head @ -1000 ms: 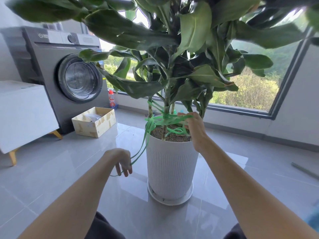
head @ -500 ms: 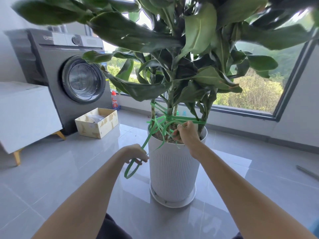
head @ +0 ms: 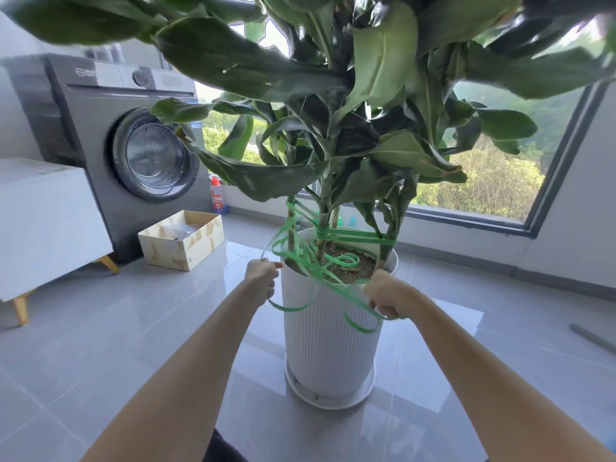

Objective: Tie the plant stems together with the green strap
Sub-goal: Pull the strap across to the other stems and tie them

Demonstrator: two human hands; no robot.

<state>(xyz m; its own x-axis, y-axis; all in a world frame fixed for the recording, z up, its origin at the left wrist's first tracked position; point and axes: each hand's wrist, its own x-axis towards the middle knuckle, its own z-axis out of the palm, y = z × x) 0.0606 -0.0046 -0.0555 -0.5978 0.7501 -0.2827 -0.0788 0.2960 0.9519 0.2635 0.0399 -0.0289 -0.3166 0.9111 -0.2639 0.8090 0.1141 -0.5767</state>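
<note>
Fingers first: both sets are curling tight. The right hand [head: 383,291] is making a full fist around a couple of strands of the green strap [head: 353,240], just in front of the pot's right rim. The left hand [head: 263,276] is closing round a single strand beside the left rim.

Between them the strap is drooping in loose loops down the front of the white pot [head: 320,355]. More slack is coiling on the soil [head: 366,266], and the taut bit is running around the plant stems [head: 323,211] just above it.

Looks to me like they're taking up slack before knotting. If I were doing it, I'd be pulling both ends evenly, so the wraps are drawing the stems toward each other instead of yanking one sideways. I'd also be untangling those loops first, or the knot's going to be sitting on slack. Snug, not biting into the stems.
</note>
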